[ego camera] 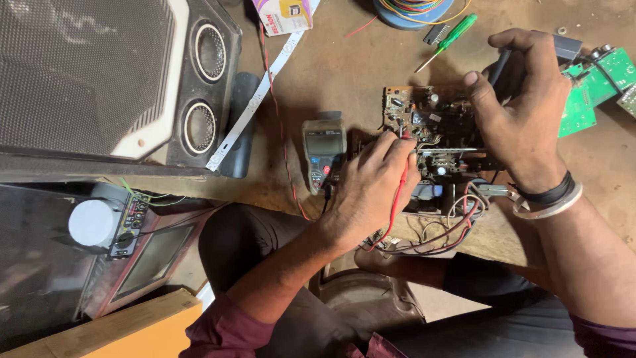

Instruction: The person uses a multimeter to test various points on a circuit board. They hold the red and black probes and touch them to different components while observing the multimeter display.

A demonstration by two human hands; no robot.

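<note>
From the head camera, looking straight down, the left hand [371,182] is closed around a red test probe [399,189], pinching it between thumb and fingers so that its tip comes down on the near left part of a brown circuit board [424,122]. The board lies flat on the worn brown table [344,73], crowded with small components, and a tangle of red, white and dark wires [440,229] spills from its near edge toward the person's lap. The right hand [523,109] is curled around a dark, slim tool [500,66] at the board's far right corner; whether its tip touches the board is hidden by the fingers. A black band and a pale bangle [550,202] sit on that wrist. Just left of the board, touching the left hand's knuckles in this view, lies a grey and green multimeter [324,149] with a red button on its face. Green circuit boards [596,86] lie beyond the right hand at the table's right side. A green-handled screwdriver [449,41] lies near the far edge, beside a spool of coloured wire [411,10]. A white strip [255,99] runs diagonally across the table toward a large black speaker cabinet [119,79] with two round drivers on the left.
</note>
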